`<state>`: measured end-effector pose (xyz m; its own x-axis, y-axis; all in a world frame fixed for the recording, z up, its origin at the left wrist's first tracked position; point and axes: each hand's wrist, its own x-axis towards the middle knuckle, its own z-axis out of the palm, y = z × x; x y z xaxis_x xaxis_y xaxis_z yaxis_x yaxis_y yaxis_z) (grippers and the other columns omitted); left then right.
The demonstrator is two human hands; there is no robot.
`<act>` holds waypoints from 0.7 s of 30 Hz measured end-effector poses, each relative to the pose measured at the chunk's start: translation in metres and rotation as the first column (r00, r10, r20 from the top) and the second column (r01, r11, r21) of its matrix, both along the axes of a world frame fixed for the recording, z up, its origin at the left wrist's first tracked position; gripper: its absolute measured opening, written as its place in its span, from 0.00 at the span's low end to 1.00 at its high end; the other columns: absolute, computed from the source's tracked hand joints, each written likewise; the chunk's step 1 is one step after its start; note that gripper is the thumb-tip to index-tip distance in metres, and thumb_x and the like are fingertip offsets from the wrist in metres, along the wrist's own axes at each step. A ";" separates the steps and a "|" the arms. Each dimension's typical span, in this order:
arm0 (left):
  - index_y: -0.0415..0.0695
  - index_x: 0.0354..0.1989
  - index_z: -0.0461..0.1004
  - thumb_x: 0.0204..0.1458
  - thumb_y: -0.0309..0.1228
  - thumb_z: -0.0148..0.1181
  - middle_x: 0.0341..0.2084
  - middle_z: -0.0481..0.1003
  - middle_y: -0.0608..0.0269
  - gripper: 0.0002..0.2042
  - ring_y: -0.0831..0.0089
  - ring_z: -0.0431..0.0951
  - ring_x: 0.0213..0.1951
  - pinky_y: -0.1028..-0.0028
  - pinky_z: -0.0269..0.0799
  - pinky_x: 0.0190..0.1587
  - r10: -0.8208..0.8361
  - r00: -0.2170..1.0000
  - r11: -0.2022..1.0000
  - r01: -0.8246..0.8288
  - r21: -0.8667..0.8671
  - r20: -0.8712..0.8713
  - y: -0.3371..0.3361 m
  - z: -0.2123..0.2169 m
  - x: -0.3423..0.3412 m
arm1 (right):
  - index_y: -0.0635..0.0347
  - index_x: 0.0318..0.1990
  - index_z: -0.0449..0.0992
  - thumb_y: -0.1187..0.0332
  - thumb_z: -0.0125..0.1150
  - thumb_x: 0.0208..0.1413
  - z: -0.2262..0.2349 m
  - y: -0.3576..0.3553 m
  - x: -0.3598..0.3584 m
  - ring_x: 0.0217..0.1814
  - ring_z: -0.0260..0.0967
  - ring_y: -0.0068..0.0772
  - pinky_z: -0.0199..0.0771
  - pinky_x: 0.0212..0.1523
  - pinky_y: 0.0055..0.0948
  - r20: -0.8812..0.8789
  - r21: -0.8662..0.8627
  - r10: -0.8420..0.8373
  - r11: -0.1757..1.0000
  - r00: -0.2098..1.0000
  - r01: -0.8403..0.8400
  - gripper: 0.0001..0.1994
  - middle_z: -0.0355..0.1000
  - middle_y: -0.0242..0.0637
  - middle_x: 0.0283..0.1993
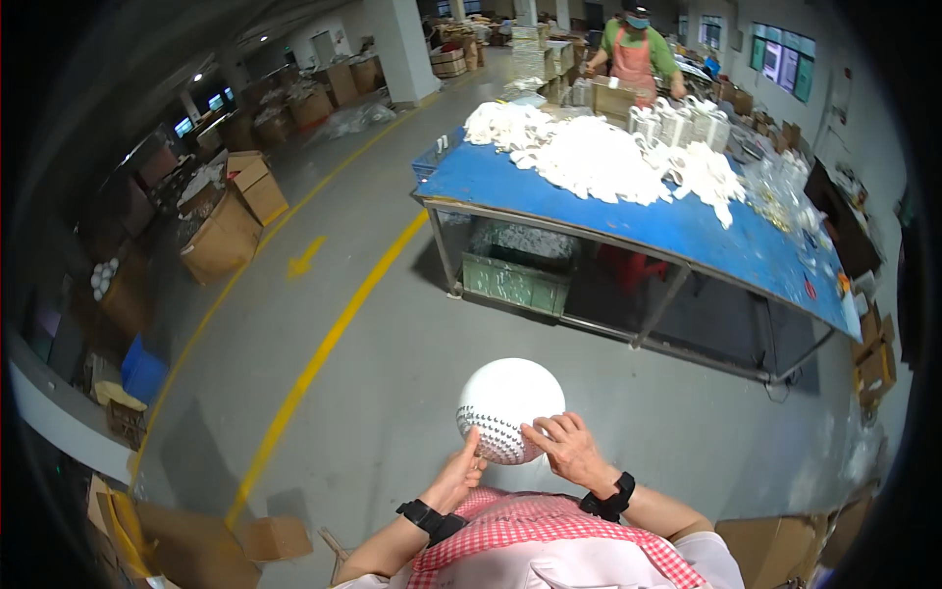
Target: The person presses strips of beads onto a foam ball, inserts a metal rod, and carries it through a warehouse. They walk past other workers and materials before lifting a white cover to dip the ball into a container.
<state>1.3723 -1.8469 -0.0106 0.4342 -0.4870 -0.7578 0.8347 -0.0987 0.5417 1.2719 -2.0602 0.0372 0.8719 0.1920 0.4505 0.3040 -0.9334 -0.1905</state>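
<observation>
Just in front of my body, between both hands, is a large white ball (515,388) with rows of small dark dots across its near lower side. My left hand (459,475) grips the near left edge, its thumb lying up against the dots and its fingers curled, partly hidden. On the near right side, the bent fingers of my right hand (573,450) press on the ball beside the dotted rows. Whether the right fingertips pinch something small cannot be made out. Both wrists wear black bands.
Ahead stands a blue-topped table (461,177) heaped with white pieces (589,157); a green crate (515,283) sits beneath it. Behind the table is a person in an orange apron (633,64). Cardboard boxes (221,236) line the left, beyond yellow floor lines (334,339).
</observation>
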 end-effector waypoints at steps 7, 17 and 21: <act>0.48 0.27 0.66 0.49 0.61 0.52 0.16 0.64 0.73 0.25 0.89 0.52 0.12 0.85 0.42 0.13 0.068 0.996 0.998 -0.067 -0.020 0.063 -0.043 -0.014 0.162 | 0.52 0.56 0.68 0.78 0.57 0.36 -0.003 -0.039 0.173 0.44 0.64 0.37 0.62 0.50 0.38 -0.059 0.053 0.031 0.998 0.998 -0.028 0.31 0.67 0.35 0.45; 0.48 0.23 0.63 0.49 0.62 0.51 0.13 0.62 0.74 0.26 0.89 0.51 0.10 0.86 0.42 0.10 -0.102 0.986 0.995 0.103 -0.002 0.130 -0.166 0.010 0.369 | 0.52 0.57 0.67 0.79 0.57 0.36 0.006 -0.120 0.340 0.47 0.63 0.37 0.60 0.51 0.38 -0.014 -0.059 -0.295 0.954 0.955 0.294 0.32 0.66 0.36 0.49; 0.46 0.28 0.65 0.46 0.62 0.55 0.16 0.62 0.73 0.27 0.89 0.51 0.12 0.84 0.42 0.12 -0.152 0.980 0.988 0.154 -0.005 0.127 -0.214 0.003 0.415 | 0.50 0.56 0.69 0.81 0.57 0.34 -0.004 -0.169 0.375 0.45 0.64 0.40 0.63 0.48 0.38 0.051 -0.011 -0.320 0.947 0.946 0.321 0.33 0.66 0.39 0.46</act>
<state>1.7869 -2.0608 -0.0080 0.4456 -0.5655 -0.6940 0.7351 -0.2113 0.6442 1.6474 -2.2293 0.0332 0.8665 -0.0853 0.4918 -0.0040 -0.9864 -0.1642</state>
